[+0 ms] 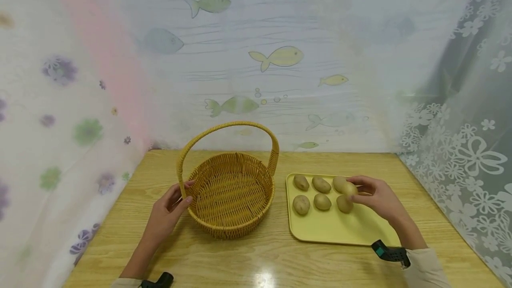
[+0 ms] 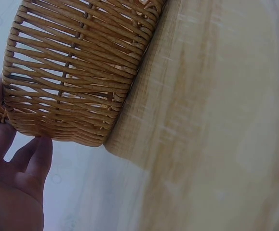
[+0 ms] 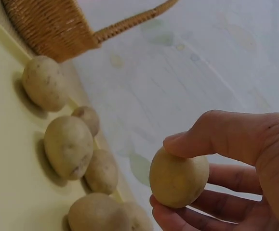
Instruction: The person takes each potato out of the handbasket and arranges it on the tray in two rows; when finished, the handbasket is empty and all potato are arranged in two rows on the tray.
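Observation:
On the left of the table stands a round wicker basket (image 1: pixel 231 230) with a tall arched handle, its inside bare. My left hand (image 1: pixel 166 212) grips the basket's left rim beside the foot of the handle; in the left wrist view, fingers of the left hand (image 2: pixel 19 178) lie against the woven wall (image 2: pixel 76 72). My right hand (image 1: pixel 380 197) holds a potato (image 1: pixel 349 189) over the right part of a yellow tray (image 1: pixel 332 231). Thumb and fingers pinch that potato (image 3: pixel 178 178) in the right wrist view. Several other potatoes (image 1: pixel 301 205) lie in two rows on the tray.
The wooden table (image 1: pixel 264 252) carries basket and tray side by side, a narrow strip of wood between them. Behind hangs a pale curtain (image 1: pixel 276 57) with fish prints, and a flowered curtain (image 1: pixel 472 159) borders the right side. The basket handle rises above the rim.

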